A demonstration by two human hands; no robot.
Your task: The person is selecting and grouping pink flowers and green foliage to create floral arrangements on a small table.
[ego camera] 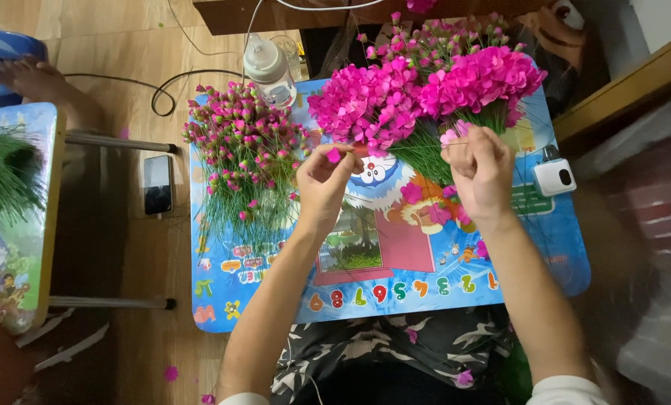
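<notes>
Pink petal (334, 155) pinched in left hand (322, 182), right hand (482, 171) gripping a thin stem (455, 144); finished bouquets (425, 94) piled, bud stems (245, 154) remaining.

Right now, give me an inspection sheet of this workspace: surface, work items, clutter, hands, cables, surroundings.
Surface: small blue cartoon-print table, loose pink petals on it.
Work items: pink flower piece pinched in left hand; thin stem in right hand; bunch of open pink flowers at the far edge; bunch of pink buds on green stems at left.
Clutter: clear bottle; small white device at right edge.
Hands: left hand and right hand both raised over the table, fingers closed on small parts.
Cables: black cable looping on the floor.
Surroundings: wooden floor; phone on a dark stool; second table with green stems at left.
</notes>
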